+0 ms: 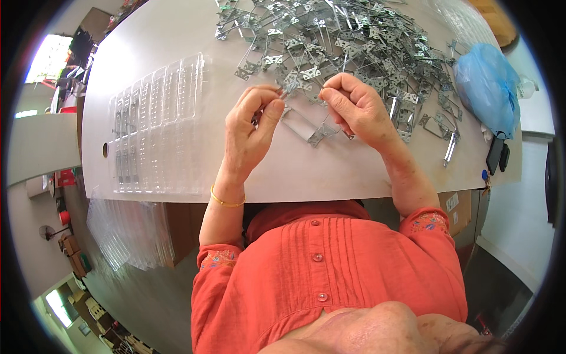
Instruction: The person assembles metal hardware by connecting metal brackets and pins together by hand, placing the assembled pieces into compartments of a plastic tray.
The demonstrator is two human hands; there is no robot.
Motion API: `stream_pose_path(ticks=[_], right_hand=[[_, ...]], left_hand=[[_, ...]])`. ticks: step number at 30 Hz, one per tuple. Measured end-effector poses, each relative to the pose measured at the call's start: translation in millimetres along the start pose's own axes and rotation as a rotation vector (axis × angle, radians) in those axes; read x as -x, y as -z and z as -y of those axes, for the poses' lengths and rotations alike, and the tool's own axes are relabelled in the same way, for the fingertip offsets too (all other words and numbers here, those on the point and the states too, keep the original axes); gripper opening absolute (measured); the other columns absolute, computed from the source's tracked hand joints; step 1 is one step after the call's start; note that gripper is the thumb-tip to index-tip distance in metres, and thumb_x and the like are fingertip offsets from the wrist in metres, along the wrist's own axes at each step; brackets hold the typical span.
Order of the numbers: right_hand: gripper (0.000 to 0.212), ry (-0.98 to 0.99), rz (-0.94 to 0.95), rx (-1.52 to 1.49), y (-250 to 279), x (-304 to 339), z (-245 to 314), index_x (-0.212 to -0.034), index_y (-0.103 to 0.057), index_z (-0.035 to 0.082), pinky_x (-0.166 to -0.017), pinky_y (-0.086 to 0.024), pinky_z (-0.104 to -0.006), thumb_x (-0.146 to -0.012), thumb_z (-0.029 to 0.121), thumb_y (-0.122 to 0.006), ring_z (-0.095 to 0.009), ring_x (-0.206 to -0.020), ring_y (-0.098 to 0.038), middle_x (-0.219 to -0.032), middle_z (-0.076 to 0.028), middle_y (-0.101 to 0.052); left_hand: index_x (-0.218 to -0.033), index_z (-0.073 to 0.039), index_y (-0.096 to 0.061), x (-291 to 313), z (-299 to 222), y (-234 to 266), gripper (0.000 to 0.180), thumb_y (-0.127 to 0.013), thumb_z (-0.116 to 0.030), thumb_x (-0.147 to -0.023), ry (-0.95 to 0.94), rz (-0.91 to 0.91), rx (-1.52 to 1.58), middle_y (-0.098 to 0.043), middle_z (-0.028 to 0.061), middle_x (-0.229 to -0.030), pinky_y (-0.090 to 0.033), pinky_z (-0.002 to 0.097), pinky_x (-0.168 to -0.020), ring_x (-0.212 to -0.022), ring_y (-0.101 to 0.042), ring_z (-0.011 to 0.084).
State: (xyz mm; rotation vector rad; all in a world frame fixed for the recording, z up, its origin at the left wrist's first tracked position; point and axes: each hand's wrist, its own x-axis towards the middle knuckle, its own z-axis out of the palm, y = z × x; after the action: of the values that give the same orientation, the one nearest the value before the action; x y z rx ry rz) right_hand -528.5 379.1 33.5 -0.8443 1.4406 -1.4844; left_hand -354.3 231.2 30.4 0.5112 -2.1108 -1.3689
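Both my hands are raised over the near side of a heap of thin metal bracket pieces with rods [365, 53]. My left hand [250, 127] has thumb and fingers pinched at the edge of the heap, with a small metal bracket piece [289, 88] at the fingertips, partly blurred. To its right, my right hand [359, 112] is also closed in a pinch, its fingers curled; what it holds is too small to make out. Between and below the hands, a metal bracket frame [303, 127] lies on the table.
A clear plastic tray with narrow compartments [177, 100] lies on the left of the table [283, 177], metal pieces in its left slots. A blue plastic bag [486, 85] and a dark phone [495, 154] are at the right. Stacked clear trays [127, 230] sit below the table's left edge.
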Motion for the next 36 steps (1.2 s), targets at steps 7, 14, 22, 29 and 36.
stream_pose_path(ticks=[7,14,22,29,36], right_hand=[[0.014,0.043,-0.046,0.081,-3,2,2,-0.099,-0.06,0.006,-0.047,-0.036,-0.0194,-0.1,0.02,-0.06,-0.001,-0.054,-0.045,-0.066,0.004,-0.054],[0.015,0.085,-0.076,0.118,-8,-1,-9,-0.098,-0.061,0.007,-0.043,-0.033,-0.0191,-0.102,0.022,-0.058,-0.002,-0.049,-0.043,-0.065,0.004,-0.053],[0.015,0.025,-0.079,0.091,-8,-5,-7,-0.097,-0.061,0.007,-0.045,-0.035,-0.0188,-0.1,0.021,-0.06,-0.002,-0.052,-0.046,-0.066,0.004,-0.055],[0.016,0.017,-0.129,0.123,-6,-7,-13,-0.095,-0.062,0.008,-0.044,-0.033,-0.0181,-0.1,0.022,-0.059,-0.001,-0.051,-0.044,-0.066,0.004,-0.055],[0.016,0.022,-0.121,0.099,-5,-5,-12,-0.097,-0.062,0.008,-0.044,-0.034,-0.0177,-0.1,0.023,-0.06,-0.001,-0.051,-0.044,-0.067,0.005,-0.056]], left_hand=[[-0.092,-0.001,-0.064,62,13,23,0.009,-0.068,-0.001,-0.084,-0.191,0.096,-0.536,-0.066,0.0147,-0.116,-0.046,0.0418,-0.092,-0.104,-0.061,0.0349],[-0.094,-0.004,-0.066,77,18,25,0.013,-0.069,-0.002,-0.081,-0.257,0.149,-0.776,-0.065,0.0131,-0.121,-0.038,0.0482,-0.108,-0.112,-0.059,0.0349],[-0.091,-0.001,-0.067,67,-70,30,0.017,-0.072,0.004,-0.076,-0.389,-0.104,0.034,-0.066,0.0126,-0.085,-0.054,0.0399,-0.083,-0.08,-0.062,0.0252],[-0.095,-0.01,-0.057,82,-213,-3,0.018,-0.048,-0.024,-0.1,0.124,-0.342,0.34,-0.056,0.0053,-0.079,-0.05,0.0374,-0.064,-0.061,-0.053,0.0217],[-0.086,-0.006,-0.053,80,-226,-27,0.022,-0.046,-0.022,-0.099,0.261,-0.544,0.128,-0.052,0.0044,-0.07,-0.05,0.0364,-0.057,-0.054,-0.05,0.0204]])
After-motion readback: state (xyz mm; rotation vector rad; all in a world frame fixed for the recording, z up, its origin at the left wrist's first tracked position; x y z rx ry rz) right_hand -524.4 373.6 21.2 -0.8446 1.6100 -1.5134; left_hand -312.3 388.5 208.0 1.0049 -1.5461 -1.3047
